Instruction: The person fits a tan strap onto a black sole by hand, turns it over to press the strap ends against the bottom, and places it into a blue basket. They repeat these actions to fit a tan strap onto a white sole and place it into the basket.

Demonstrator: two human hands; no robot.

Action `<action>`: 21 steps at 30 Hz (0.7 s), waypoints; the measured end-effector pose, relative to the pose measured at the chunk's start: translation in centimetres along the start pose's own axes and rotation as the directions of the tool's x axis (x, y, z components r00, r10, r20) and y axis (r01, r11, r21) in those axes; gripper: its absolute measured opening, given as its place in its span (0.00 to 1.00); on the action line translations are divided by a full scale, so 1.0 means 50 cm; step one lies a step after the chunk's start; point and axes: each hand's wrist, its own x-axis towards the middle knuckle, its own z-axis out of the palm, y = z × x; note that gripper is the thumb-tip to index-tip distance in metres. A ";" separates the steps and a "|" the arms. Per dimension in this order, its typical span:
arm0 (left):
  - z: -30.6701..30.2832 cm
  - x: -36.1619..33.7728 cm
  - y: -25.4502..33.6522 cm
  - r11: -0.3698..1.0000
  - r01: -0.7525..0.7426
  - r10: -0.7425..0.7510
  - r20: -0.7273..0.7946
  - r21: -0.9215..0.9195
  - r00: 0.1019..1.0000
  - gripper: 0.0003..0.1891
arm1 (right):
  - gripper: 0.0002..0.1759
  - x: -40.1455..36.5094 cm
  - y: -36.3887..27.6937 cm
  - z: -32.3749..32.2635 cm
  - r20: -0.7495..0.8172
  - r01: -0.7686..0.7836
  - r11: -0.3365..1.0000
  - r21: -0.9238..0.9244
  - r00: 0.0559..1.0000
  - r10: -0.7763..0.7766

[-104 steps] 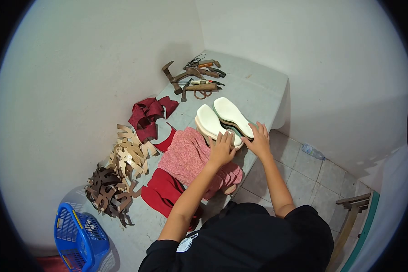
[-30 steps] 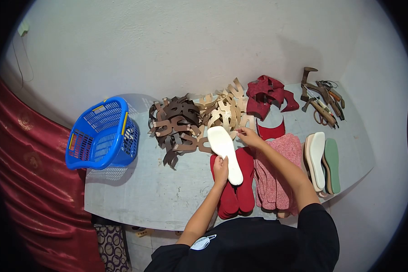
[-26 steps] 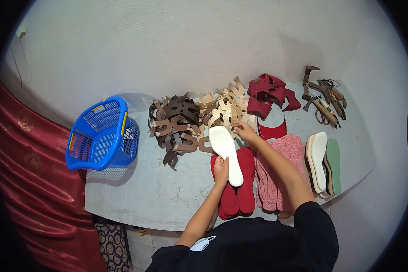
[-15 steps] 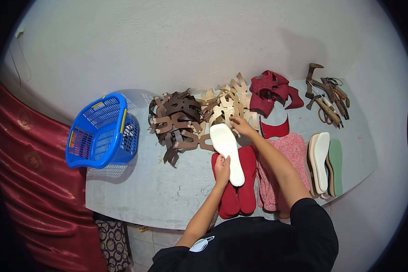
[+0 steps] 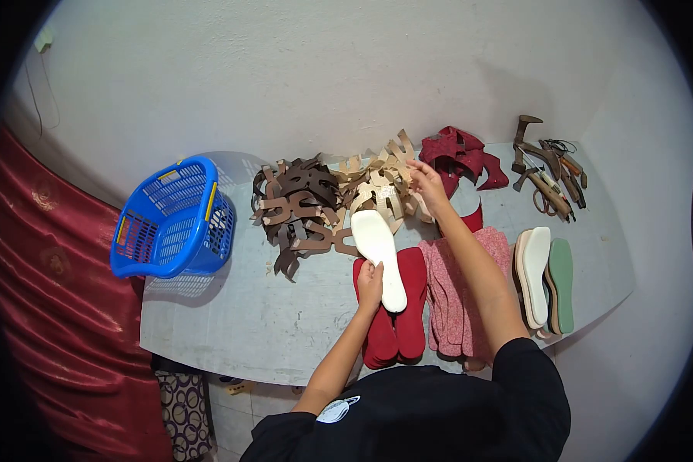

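Observation:
My left hand (image 5: 370,286) is closed on the side of a white shoe sole (image 5: 376,240), thumb on its upper face. The sole is held over a stack of red soles (image 5: 413,308) at the table's near side. My right hand (image 5: 430,187) reaches to the right edge of a heap of cream strap pieces (image 5: 379,185), fingers apart and nothing seen in them. Just behind and right of this hand lie maroon cut pieces (image 5: 456,150). Dark brown strap pieces (image 5: 309,183) are heaped left of the cream ones.
A blue plastic basket (image 5: 173,269) stands at the table's left end. Pink speckled soles (image 5: 448,308), then white soles (image 5: 540,269) and green soles (image 5: 562,285), lie to the right. Hand tools and an iron shoe anvil (image 5: 525,142) sit at the back right, near the wall.
My right hand has moved away from the white sole's toe end, back and slightly right, toward the gap between cream and maroon pieces. My left hand keeps its hold on the sole.

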 end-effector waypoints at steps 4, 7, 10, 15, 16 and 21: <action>-0.007 -0.004 0.008 1.000 0.017 -0.017 0.021 -0.006 1.000 0.11 | 0.18 -0.024 -0.060 -0.011 0.023 0.051 0.966 0.254 0.998 -0.059; 0.006 -0.022 0.048 0.996 0.076 -0.075 0.032 -0.050 0.997 0.11 | 0.16 -0.065 -0.108 -0.016 0.055 0.080 0.905 0.417 0.992 -0.113; 0.013 -0.037 0.073 0.990 0.133 -0.131 0.043 -0.052 0.990 0.13 | 0.10 -0.122 -0.137 -0.021 0.068 0.100 0.865 0.492 0.986 -0.153; 0.054 -0.111 0.141 0.980 0.185 -0.170 0.180 -0.070 0.969 0.14 | 0.05 -0.215 -0.157 -0.076 0.238 0.248 0.815 0.524 0.876 -0.419; 0.074 -0.138 0.179 0.966 0.244 -0.215 0.256 -0.084 0.942 0.14 | 0.05 -0.246 -0.174 -0.073 0.255 0.276 0.803 0.529 0.850 -0.461; 0.106 -0.188 0.208 0.936 0.352 -0.308 0.424 -0.025 0.851 0.16 | 0.06 -0.347 -0.178 -0.074 0.255 0.299 0.863 0.407 0.870 -0.422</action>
